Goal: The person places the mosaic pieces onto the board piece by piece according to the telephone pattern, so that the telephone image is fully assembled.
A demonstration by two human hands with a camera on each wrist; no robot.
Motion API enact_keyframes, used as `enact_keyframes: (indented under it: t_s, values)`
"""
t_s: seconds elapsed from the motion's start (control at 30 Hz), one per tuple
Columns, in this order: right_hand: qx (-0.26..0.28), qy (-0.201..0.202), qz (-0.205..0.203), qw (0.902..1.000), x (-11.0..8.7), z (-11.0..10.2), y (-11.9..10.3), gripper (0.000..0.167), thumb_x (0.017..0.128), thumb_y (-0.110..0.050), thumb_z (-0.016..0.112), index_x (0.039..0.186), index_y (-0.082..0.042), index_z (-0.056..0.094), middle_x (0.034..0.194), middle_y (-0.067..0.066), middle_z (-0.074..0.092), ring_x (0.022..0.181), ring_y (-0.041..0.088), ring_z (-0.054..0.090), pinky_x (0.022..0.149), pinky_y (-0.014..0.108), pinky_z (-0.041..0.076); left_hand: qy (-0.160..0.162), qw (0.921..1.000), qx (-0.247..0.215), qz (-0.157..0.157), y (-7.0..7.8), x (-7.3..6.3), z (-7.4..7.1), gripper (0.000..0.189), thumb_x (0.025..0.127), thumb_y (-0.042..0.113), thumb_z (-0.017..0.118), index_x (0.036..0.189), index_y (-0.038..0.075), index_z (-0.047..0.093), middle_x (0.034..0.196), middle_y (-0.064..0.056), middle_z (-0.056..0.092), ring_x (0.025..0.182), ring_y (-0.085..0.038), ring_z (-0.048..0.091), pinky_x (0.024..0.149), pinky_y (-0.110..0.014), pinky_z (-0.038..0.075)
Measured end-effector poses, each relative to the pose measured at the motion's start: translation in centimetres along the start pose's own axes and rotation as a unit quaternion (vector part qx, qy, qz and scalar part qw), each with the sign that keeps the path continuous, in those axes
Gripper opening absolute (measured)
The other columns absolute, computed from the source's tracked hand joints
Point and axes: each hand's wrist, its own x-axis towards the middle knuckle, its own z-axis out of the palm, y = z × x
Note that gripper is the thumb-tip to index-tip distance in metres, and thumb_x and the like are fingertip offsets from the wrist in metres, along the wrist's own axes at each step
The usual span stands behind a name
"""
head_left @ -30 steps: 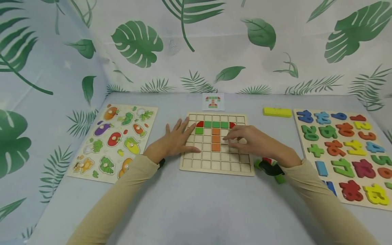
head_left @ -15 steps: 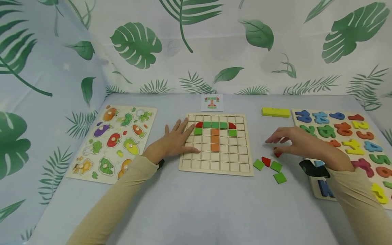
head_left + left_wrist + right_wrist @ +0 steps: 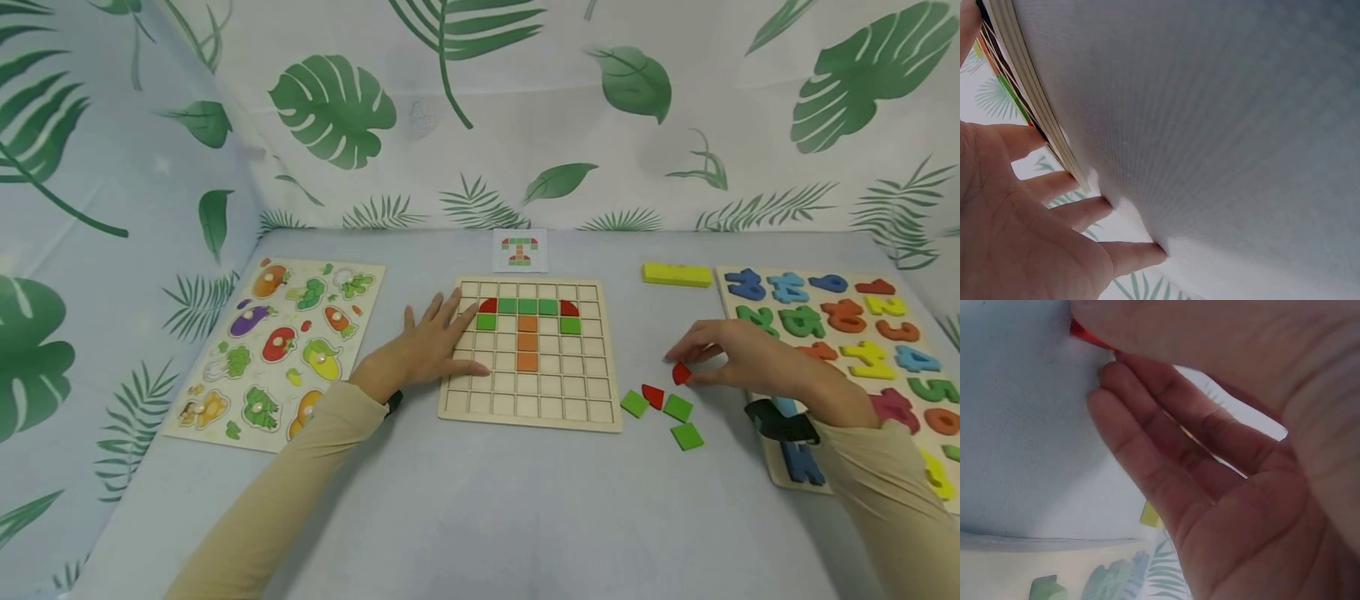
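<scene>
My left hand lies with spread fingers over the left edge of the wooden grid board; in the left wrist view its fingertips touch the board's edge and the cloth. Green, orange and red tiles form a T shape on the grid, with a green square tile under its right red corner. To the right of the board, my right hand pinches a red quarter-circle tile between thumb and fingers, low over the table. The right wrist view shows only a sliver of that red tile beside the thumb.
Another red quarter-circle tile and a few green squares lie beside the board. A pattern card stands behind it. A vegetable puzzle is at left, a number puzzle at right, a yellow block behind.
My right hand has left the board, where a green square now shows under the right red corner, and moved right to a loose red quarter-circle tile, closing on it. The left hand stays put.
</scene>
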Motion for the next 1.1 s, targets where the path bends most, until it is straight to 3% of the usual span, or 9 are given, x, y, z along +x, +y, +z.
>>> enact_keyframes:
  t_s: [0.2, 0.5, 0.83, 1.1]
  values:
    - [0.015, -0.005, 0.012, 0.9998, 0.2, 0.0, 0.1, 0.031, 0.08, 0.003, 0.087, 0.109, -0.002, 0.078, 0.101, -0.003, 0.071, 0.088, 0.017, 0.069, 0.079, 0.034, 0.061, 0.001, 1.0, -0.002, 0.002, 0.0, 0.0, 0.0, 0.104, 0.098, 0.067, 0.06, 0.17, 0.018, 0.004, 0.175, -0.016, -0.009, 0.159, -0.043, -0.007, 0.117, -0.077, -0.001]
    - [0.013, 0.001, -0.001, 0.9999, 0.5, 0.0, 0.1, 0.024, 0.078, -0.001, 0.09, 0.101, -0.006, 0.081, 0.09, -0.008, 0.065, 0.079, 0.007, 0.066, 0.075, 0.03, 0.061, 0.002, 1.0, 0.001, -0.002, -0.1, 0.0, 0.1, 0.104, 0.098, 0.067, 0.059, 0.17, 0.017, 0.004, 0.175, -0.016, -0.009, 0.159, -0.043, -0.007, 0.117, -0.077, -0.002]
    - [0.024, -0.029, -0.003, 0.9993, 0.8, -0.2, -0.3, 0.021, 0.082, -0.001, 0.087, 0.098, -0.011, 0.078, 0.096, -0.009, 0.072, 0.083, 0.008, 0.068, 0.077, 0.027, 0.06, 0.002, 1.0, 0.006, -0.002, -0.1, 0.0, 0.1, 0.104, 0.098, 0.067, 0.06, 0.17, 0.017, 0.005, 0.175, -0.016, -0.009, 0.159, -0.043, -0.007, 0.117, -0.076, -0.001]
    - [0.007, -0.014, -0.057, 0.9983, 2.2, -0.2, -1.9, 0.023, 0.086, 0.002, 0.082, 0.108, -0.004, 0.081, 0.093, -0.01, 0.063, 0.091, 0.015, 0.07, 0.078, 0.027, 0.06, -0.003, 1.0, 0.007, -0.001, -0.1, 0.1, 0.0, 0.104, 0.098, 0.067, 0.059, 0.17, 0.017, 0.004, 0.175, -0.016, -0.009, 0.159, -0.043, -0.007, 0.117, -0.077, -0.001]
